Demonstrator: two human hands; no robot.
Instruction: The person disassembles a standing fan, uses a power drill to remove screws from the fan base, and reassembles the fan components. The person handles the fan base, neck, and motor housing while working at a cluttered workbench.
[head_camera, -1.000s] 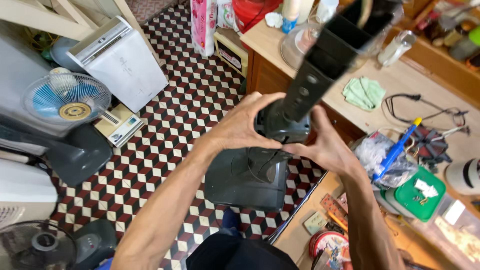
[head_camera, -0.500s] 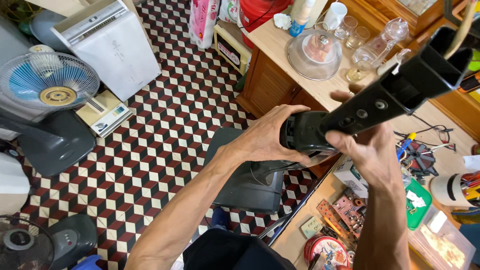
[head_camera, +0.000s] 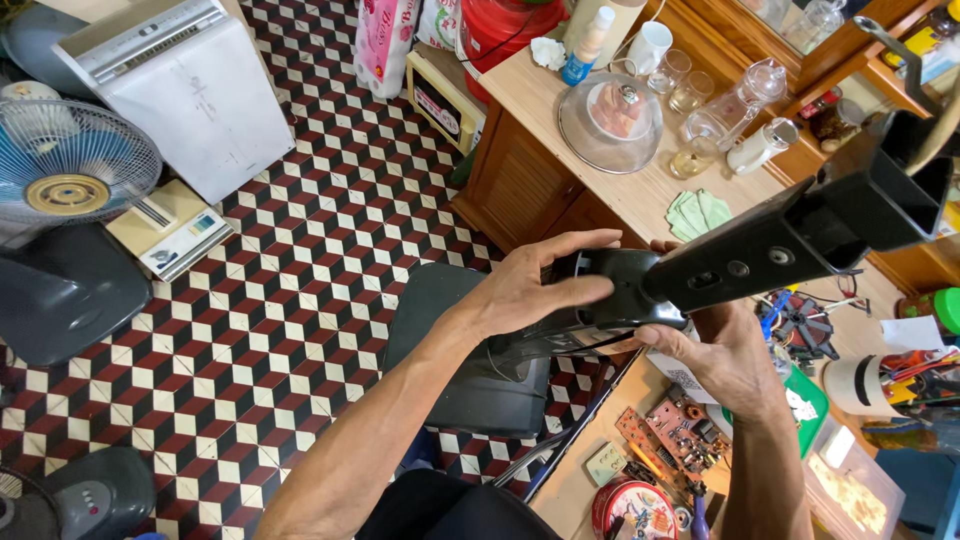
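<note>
I hold the black fan stand (head_camera: 700, 270) in the air, tilted, above the dark square base (head_camera: 470, 350) that rests on the checkered floor (head_camera: 300, 300). My left hand (head_camera: 535, 285) is closed over the round collar at the lower end of the stand, fingers on top and thumb at the side. My right hand (head_camera: 725, 360) grips the same collar from below, palm up.

To do this well, I think both hands should stay close on the collar, because the long upper part is heavy and can swing toward the wooden counter (head_camera: 640, 200). There a glass dome (head_camera: 610, 120), small glasses and a white mug (head_camera: 650, 45) stand near it. I would turn the piece slowly and watch the thin cable under the collar.

Beside my right arm lies a circuit board (head_camera: 675, 440). Farther left I see a blue fan (head_camera: 70, 165) and a white appliance (head_camera: 190, 85).
</note>
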